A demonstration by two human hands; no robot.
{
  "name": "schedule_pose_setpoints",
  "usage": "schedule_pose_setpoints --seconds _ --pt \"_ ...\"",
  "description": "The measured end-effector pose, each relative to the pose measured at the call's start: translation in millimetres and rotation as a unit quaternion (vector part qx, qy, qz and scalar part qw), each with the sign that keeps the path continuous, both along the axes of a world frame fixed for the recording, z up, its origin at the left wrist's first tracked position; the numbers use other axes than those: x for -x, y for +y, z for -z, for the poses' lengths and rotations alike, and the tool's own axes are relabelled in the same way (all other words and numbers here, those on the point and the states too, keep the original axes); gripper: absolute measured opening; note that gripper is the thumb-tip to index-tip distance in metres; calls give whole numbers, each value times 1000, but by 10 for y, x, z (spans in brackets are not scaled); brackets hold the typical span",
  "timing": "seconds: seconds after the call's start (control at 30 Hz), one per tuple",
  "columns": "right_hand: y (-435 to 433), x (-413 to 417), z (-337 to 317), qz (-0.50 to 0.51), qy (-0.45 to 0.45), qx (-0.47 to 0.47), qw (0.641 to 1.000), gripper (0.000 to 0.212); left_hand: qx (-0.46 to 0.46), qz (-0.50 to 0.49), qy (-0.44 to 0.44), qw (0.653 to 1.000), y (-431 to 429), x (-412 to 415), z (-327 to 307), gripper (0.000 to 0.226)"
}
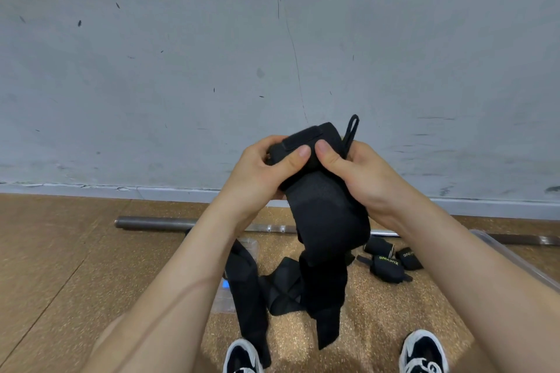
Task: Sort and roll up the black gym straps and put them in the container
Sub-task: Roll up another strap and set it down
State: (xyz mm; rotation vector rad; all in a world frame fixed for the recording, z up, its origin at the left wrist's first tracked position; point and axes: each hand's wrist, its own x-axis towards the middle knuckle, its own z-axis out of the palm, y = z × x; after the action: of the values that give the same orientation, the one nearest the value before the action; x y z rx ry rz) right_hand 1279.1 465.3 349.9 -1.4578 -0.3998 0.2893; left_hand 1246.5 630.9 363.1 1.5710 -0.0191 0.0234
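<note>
Left hand (263, 171), right hand (362, 174) round strap (327, 215).

Floor (91, 251): bar (151, 223) and loose straps (248, 288) below the fingers (266, 142); rolled straps (389, 266) and container (515, 257) lower right.

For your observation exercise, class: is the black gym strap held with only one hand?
No, the left hand and right hand both grip the black gym strap near its top.

Rolled straps (389, 266) right of loose straps (248, 288); barbell (157, 223) behind.
</note>
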Motion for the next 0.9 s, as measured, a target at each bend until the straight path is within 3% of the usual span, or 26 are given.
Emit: schedule_pose_setpoints --seconds 0.17,0.27,0.33,0.4,0.43,0.5,0.6,0.7,0.8,0.9 --pt "-53 -65 -21 -1 61 -17 998 53 11 -24 -25 999 11 -9 -9 35" --pt "-98 -94 -76 73 86 -30 993 63 19 -36 -33 999 50 -14 -23 22" --pt "-165 -151 -87 183 44 16 982 80 -31 -50 -51 997 91 -23 -12 26" --pt "-248 -182 -111 226 -67 106 966 88 -156 -49 -98 982 116 -38 25 33" --pt "-279 -176 -132 192 -109 136 966 86 -208 -35 -116 971 100 -41 41 37" --pt "-301 -150 -164 50 -106 171 978 78 -239 3 -126 963 38 -37 74 42" --pt "-287 -132 -118 -111 -74 219 966 40 -232 34 -120 965 -4 -54 101 41" --pt "-281 -158 -87 -88 -84 212 970 34 -191 59 -77 977 43 -56 103 41" --pt "-297 -163 -68 -67 -94 213 970 30 -65 78 34 994 99 -36 96 44" --pt "-276 -134 -27 -65 -127 237 961 29 -13 107 99 989 76 -8 87 45"
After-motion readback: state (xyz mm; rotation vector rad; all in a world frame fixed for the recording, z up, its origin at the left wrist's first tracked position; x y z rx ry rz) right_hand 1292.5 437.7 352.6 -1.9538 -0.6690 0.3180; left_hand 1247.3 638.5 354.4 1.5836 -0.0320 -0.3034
